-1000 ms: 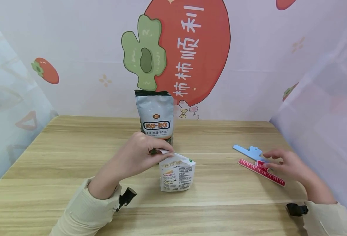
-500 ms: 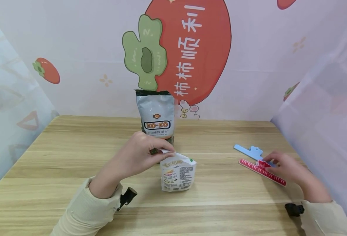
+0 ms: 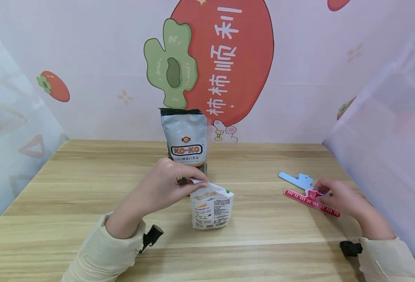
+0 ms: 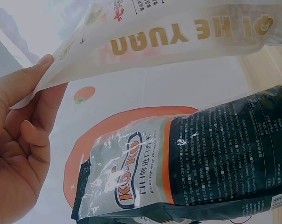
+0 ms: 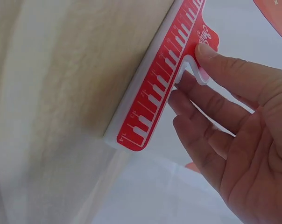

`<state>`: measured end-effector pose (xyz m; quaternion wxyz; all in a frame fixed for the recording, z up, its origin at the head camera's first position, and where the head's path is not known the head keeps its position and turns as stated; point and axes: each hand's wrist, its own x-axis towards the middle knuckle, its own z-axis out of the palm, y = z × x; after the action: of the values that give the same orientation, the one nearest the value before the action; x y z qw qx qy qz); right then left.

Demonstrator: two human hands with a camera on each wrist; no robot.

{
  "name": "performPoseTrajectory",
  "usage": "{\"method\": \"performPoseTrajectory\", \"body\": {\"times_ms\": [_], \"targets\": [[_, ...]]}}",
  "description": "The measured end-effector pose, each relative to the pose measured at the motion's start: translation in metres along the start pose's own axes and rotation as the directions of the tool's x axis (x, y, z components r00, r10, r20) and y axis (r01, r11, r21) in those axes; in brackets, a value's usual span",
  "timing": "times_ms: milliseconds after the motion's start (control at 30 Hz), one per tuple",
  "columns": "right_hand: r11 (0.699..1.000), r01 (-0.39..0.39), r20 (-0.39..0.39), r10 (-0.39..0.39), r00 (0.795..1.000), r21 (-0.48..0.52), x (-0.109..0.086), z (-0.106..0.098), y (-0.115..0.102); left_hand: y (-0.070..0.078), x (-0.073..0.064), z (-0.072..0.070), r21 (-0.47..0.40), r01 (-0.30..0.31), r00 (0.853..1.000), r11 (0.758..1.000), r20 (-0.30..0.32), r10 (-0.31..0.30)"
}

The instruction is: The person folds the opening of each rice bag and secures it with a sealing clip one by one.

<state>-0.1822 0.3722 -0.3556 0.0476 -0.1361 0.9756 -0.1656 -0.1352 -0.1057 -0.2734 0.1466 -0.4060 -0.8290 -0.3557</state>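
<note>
My left hand (image 3: pixel 161 188) pinches the folded top edge of a small white printed food bag (image 3: pixel 212 209) standing on the table; the left wrist view shows thumb and fingers on the bag's corner. At the right, my right hand (image 3: pixel 343 197) pinches the handle of a red bag clip (image 3: pixel 311 202) with a white piano-key pattern. In the right wrist view the thumb lies on the handle's printed face and fingers are behind it. A light blue bag clip (image 3: pixel 296 181) lies just behind the red one.
A silver and dark green KO-KO rice bag (image 3: pixel 184 135) stands upright behind the white bag, partly hidden by my left hand. The wooden table (image 3: pixel 249 250) ends at a printed cloth backdrop (image 3: pixel 299 98), with cloth at both sides too.
My right hand has come in to the red clip, its thumb and fingers closing from apart to a pinch on the handle. The left hand and white bag have stayed put.
</note>
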Motion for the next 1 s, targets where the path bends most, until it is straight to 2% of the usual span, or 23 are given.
{"method": "performPoseTrajectory", "body": {"times_ms": [300, 500, 667, 1000], "targets": [[1.0, 0.018, 0.015, -0.018, 1.0, -0.009, 0.001, -0.001, -0.005, 0.0, 0.0, 0.0, -0.006, 0.011, 1.0, 1.0, -0.001, -0.011], [0.998, 0.065, -0.012, -0.066, 0.998, -0.022, 0.002, -0.001, -0.004, 0.0, 0.001, -0.001, -0.002, 0.018, 1.0, 1.0, 0.0, -0.018], [0.996, 0.08, -0.023, -0.081, 0.996, -0.029, 0.004, 0.001, -0.004, 0.0, 0.001, -0.002, -0.012, 0.047, 0.999, 0.999, 0.011, -0.047], [0.986, 0.164, -0.045, -0.163, 0.986, 0.022, 0.004, 0.001, -0.026, 0.001, 0.001, -0.002, -0.006, 0.039, 0.999, 0.999, 0.005, -0.038]]}}
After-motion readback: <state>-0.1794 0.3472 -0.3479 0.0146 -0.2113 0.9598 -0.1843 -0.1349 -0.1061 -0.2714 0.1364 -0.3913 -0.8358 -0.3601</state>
